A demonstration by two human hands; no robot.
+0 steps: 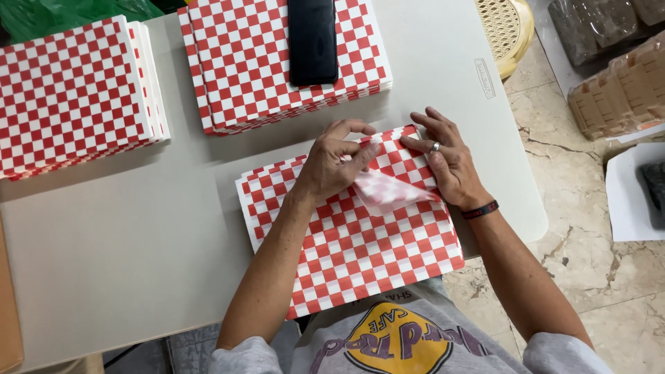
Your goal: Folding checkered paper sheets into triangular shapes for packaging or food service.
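Observation:
A stack of red-and-white checkered paper sheets (360, 249) lies on the grey table (125, 235) right in front of me. My left hand (334, 163) pinches the far corner of the top sheet and has folded it back, so its pale underside (388, 190) shows. My right hand (447, 156), with a ring and a dark wristband, lies flat with spread fingers on the stack's far right corner, holding it down.
Two more checkered stacks sit further away: one at the far left (73, 93), one at the far middle (256, 66) with a black phone (313, 40) on top. A yellow woven stool (509, 24) and brown bagged items (616, 83) stand on the tiled floor at right.

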